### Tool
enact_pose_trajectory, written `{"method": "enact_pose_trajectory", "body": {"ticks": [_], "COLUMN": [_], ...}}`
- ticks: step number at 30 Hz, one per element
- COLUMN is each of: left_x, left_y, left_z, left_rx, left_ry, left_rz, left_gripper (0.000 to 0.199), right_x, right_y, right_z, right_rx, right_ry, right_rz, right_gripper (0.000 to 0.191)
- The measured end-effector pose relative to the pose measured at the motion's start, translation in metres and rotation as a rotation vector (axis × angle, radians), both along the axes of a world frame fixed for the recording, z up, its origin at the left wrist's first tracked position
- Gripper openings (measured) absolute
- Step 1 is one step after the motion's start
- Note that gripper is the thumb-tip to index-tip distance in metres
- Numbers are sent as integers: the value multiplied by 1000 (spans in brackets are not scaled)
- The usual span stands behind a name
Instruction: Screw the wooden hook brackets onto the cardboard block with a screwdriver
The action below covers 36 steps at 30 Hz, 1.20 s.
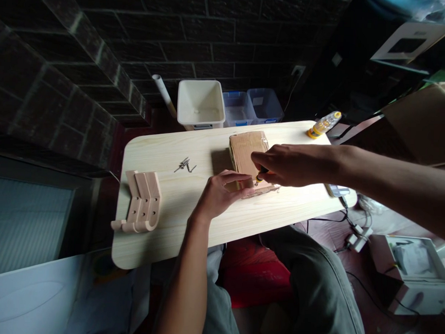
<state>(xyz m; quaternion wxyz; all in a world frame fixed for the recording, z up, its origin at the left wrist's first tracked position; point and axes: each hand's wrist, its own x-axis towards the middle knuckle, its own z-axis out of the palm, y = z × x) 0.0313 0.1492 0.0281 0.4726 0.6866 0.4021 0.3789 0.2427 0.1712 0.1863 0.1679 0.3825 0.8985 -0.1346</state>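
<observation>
A worn cardboard block [247, 147] lies on the pale wooden table [192, 205]. At its near edge, my left hand [223, 189] pinches a small wooden piece [247, 182] between thumb and fingers. My right hand [281, 164] is closed around a dark-handled tool with a yellow part [259, 178], its tip down near the wooden piece; the tip itself is too small to make out. Several dark screws or nails [185, 164] are piled left of the cardboard. Curved wooden hooks with holes [144, 201] lie side by side at the table's left end.
A clear bottle with yellow ends [324, 124] stands at the back right corner. A phone [337, 190] lies at the right edge. Behind the table are a white bin [202, 103] and two clear bins [239, 109]. Cables and a power strip [358, 238] are on the floor at right.
</observation>
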Motion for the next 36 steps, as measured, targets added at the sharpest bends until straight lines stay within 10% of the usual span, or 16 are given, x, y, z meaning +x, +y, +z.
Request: {"method": "enact_pose_trajectory", "body": {"ticks": [36], "left_x": [0], "left_y": [0], "left_z": [1], "left_rx": [20], "left_ry": [7], "left_rz": [-10], "left_gripper": [35], "right_x": [0], "right_y": [-5], "right_z": [1], "right_rx": [85], "right_ry": [-52], "right_rz": [58], "right_gripper": [19]}}
